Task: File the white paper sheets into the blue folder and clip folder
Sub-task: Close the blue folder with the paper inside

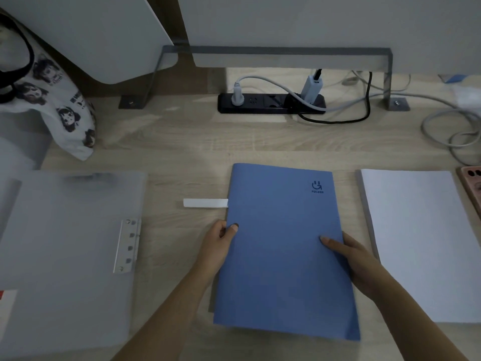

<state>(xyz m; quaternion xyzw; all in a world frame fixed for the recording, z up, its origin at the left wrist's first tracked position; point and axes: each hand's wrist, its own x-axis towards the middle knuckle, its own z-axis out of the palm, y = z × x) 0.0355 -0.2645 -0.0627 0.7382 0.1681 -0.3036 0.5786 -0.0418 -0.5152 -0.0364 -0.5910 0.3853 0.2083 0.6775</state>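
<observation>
A closed blue folder lies flat in the middle of the wooden desk. My left hand pinches its left edge, thumb on top of the cover. My right hand grips its right edge, fingers resting on the cover. A stack of white paper sheets lies to the right of the folder. The translucent clip folder lies at the left, with its metal clip along its right side. A white strip pokes out from behind the blue folder's left edge.
A black power strip with plugs and cables sits at the back. Grey cables coil at the back right. A printed cloth bag lies at the back left. A pink phone shows at the right edge.
</observation>
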